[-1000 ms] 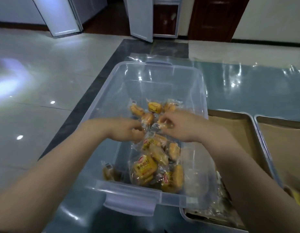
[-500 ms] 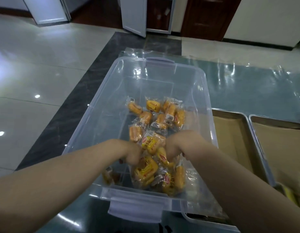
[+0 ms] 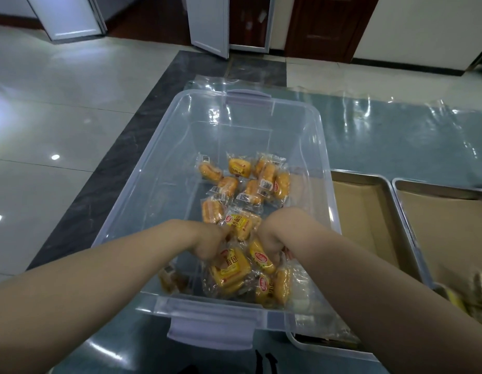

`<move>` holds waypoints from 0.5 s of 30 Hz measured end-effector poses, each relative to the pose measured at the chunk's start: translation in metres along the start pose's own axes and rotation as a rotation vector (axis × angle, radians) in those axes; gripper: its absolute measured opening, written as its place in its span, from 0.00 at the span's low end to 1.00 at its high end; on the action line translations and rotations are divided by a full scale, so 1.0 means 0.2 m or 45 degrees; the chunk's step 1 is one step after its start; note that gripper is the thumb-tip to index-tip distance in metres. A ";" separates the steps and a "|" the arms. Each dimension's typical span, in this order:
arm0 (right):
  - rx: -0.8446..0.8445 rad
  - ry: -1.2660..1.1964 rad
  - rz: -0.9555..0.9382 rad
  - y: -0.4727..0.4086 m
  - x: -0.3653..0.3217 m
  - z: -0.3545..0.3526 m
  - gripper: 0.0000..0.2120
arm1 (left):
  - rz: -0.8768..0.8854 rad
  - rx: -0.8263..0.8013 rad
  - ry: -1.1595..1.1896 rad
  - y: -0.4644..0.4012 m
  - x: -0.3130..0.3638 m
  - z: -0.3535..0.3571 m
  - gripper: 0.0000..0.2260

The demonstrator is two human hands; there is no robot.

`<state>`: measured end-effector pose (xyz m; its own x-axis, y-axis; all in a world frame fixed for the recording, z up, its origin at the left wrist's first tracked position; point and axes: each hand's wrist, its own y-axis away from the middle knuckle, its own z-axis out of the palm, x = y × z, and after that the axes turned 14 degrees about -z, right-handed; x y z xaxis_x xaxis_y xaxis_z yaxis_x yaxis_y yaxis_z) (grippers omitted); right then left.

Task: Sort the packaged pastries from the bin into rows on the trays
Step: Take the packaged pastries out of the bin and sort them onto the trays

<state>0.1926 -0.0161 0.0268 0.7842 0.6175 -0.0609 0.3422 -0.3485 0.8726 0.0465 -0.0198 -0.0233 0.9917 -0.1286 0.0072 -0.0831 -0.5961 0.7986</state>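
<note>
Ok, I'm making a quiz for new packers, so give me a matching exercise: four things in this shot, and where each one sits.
Things:
1. bin
2. pastries
3. trays
4. left hand

Places:
A. right of the bin
B. heaped inside the bin
C. centre of the table
D. down among the packets

Pairs: 1-C, 2-B, 3-A, 4-D

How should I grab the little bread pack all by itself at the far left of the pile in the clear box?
Come straight down from above, since the bin has tall walls. The far-left pack lies flat with bare floor on its left side, so pinch it across its short middle with your fingers, or nip the crinkly end with the barcode.
</note>
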 end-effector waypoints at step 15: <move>0.432 -0.111 0.013 0.03 0.07 -0.02 0.24 | -0.057 0.301 0.040 0.18 -0.02 -0.14 0.25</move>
<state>0.2025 -0.0067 0.0330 0.8249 0.5550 -0.1071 0.4750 -0.5779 0.6636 0.0422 -0.0177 0.0218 0.9972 -0.0752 -0.0031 -0.0561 -0.7702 0.6354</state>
